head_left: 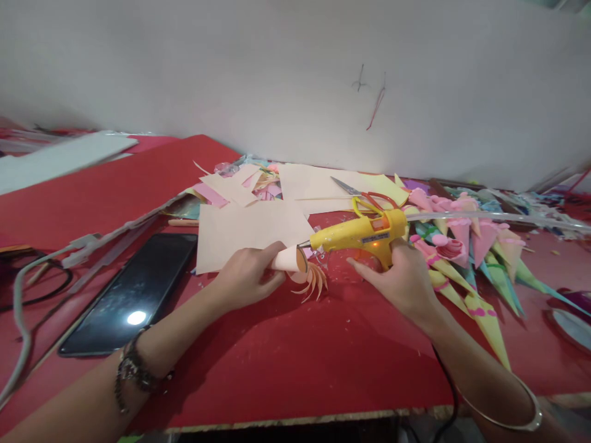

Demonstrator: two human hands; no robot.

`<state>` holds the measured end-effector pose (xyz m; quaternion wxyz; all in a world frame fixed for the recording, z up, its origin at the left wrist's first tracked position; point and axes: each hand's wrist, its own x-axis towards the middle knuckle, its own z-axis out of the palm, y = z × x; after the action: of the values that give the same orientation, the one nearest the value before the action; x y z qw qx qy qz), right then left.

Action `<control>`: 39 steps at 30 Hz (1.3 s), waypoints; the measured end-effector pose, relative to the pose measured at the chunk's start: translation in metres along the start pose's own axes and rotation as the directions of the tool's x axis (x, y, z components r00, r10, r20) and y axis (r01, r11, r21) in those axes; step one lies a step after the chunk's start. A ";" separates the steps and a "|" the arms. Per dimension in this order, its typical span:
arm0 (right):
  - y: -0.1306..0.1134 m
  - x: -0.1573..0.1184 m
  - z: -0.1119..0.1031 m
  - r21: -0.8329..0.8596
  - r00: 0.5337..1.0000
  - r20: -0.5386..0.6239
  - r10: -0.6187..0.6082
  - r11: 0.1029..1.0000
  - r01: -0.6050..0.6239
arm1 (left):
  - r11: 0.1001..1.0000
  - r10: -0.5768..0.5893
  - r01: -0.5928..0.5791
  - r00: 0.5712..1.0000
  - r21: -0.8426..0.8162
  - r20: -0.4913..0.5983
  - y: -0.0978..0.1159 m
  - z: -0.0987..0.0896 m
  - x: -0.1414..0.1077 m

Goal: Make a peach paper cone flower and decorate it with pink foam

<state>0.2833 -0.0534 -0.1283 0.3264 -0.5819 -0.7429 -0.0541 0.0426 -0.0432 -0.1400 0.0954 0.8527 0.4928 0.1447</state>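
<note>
My left hand (252,274) is closed around a small cream paper cone (287,258), its open end turned to the right. A fringe of thin curled paper strips (316,282) hangs at that end. In my right hand (406,277) is a yellow hot glue gun (355,237) with a small orange light lit on its body. The gun's metal nozzle meets the upper rim of the cone; whether glue is coming out is too small to tell. A long clear glue stick (489,216) runs out of the gun's back to the right.
Cream paper sheets (249,224), paper scraps and scissors (346,186) lie behind my hands. To the left are a black phone (133,289) and a white cable (21,301). Several colourful paper cones (489,320) are heaped at right. A white wall (277,80) stands behind the red table (295,375).
</note>
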 end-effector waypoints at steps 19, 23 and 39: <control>0.005 -0.004 0.001 -0.139 0.995 0.055 -0.086 0.986 0.093 | 1.000 0.011 -0.009 0.996 0.022 -0.086 -0.005 0.000 0.001; 0.005 -0.004 0.000 -0.132 0.993 0.072 -0.097 0.986 0.105 | 0.998 -0.033 0.037 0.996 0.050 -0.088 -0.005 -0.003 0.001; 0.003 -0.002 0.000 -0.110 0.984 0.115 -0.137 0.983 0.150 | 0.983 -0.101 0.119 0.987 0.140 -0.128 -0.003 -0.010 0.001</control>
<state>0.2864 -0.0539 -0.1307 0.2465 -0.5471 -0.7948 -0.0904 0.0377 -0.0407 -0.1317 0.0099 0.8185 0.5535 0.1535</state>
